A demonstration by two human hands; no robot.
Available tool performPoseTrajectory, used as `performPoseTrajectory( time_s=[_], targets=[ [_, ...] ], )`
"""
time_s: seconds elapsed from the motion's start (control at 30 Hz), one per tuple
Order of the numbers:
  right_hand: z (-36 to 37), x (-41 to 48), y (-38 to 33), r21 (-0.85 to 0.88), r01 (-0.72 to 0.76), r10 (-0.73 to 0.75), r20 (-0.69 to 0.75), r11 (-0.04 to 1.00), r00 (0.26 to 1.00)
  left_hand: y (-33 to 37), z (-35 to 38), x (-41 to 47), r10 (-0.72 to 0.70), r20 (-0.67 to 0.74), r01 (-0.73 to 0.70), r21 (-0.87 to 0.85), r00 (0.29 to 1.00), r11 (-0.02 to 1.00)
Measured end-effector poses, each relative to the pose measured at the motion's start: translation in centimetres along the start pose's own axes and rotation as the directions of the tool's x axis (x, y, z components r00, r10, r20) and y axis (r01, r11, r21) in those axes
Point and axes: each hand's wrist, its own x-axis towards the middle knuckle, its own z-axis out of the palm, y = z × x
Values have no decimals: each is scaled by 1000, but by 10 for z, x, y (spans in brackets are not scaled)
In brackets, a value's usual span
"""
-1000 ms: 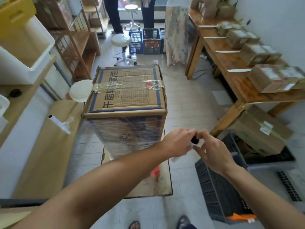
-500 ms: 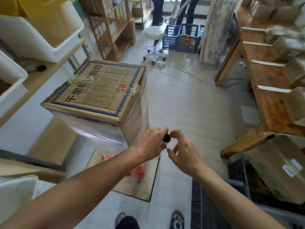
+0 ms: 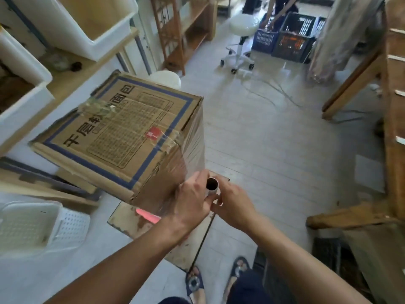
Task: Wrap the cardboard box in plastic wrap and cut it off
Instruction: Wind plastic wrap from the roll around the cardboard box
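Observation:
A tall cardboard box (image 3: pixel 122 130) with blue borders and printed characters stands on a worn board (image 3: pixel 131 220) on the floor. Clear plastic wrap (image 3: pixel 195 141) covers its side faces. An upright plastic wrap roll (image 3: pixel 212 186) with an open dark core is held at the box's near right corner. My left hand (image 3: pixel 192 200) grips the roll from the left, against the wrapped side. My right hand (image 3: pixel 232 205) holds it from the right. Most of the roll is hidden behind my fingers.
White bins (image 3: pixel 92 23) sit on a shelf at left, and a perforated white basket (image 3: pixel 32 224) lies at lower left. A wooden table (image 3: pixel 392 119) runs along the right. A white stool (image 3: pixel 241 25), crates (image 3: pixel 293 36) and a person stand at the back. A dark crate (image 3: pixel 328 260) is by my feet.
I have stepped around the box, so it now sits further left and its right side faces me. Both hands carried the roll along that side toward the near corner.

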Motion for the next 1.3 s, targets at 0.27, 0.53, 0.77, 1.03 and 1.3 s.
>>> performPoseTrajectory(
  time_s=[0.27,0.53,0.77,1.03,1.3],
  targets=[
    [-3,59,28,57,328,-333,186,943,925,1,11,4,-181,-89,184,29,979,983],
    [-19,111,49,123,580,-570,429,805,701,22,18,23,-394,-181,423,169,901,890],
    [-27,127,45,178,646,-638,482,743,600,33,23,26,-468,-233,518,253,852,817],
    [-38,118,40,151,648,-638,438,747,633,48,16,28,-515,-191,548,224,836,806],
    [-48,86,23,64,413,-417,225,908,881,44,-5,35,-527,-4,519,180,850,836]
  ],
)
